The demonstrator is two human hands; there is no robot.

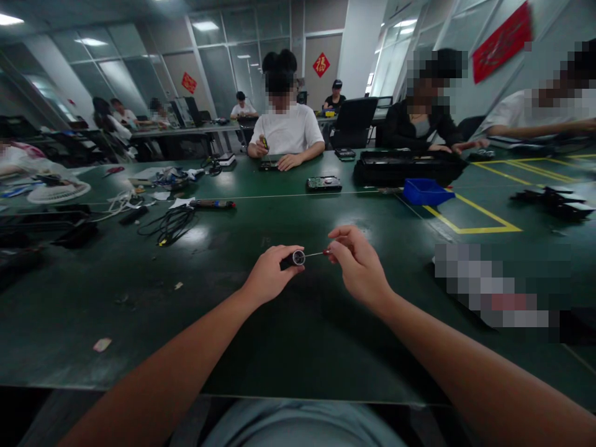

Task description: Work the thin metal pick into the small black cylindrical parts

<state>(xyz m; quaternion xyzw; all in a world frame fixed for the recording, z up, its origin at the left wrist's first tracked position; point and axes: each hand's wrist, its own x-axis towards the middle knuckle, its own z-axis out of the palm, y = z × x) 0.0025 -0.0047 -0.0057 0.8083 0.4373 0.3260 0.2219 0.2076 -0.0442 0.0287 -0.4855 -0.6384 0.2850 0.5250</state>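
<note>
Two bare forearms reach over the green worktop (pixel 139 310). The left hand (pixel 267 273) closes around a small black cylinder (pixel 294 258); the right hand (pixel 356 264) pinches a thin metal rod (pixel 315 254) meeting its end, above the worktop. Farther off sits a blue bin (pixel 426 191), contents unseen.

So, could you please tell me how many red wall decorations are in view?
3: a diamond sign on the far wall left, a second diamond sign on the far wall centre, and a banner high on the right. Others may be hidden.
</note>
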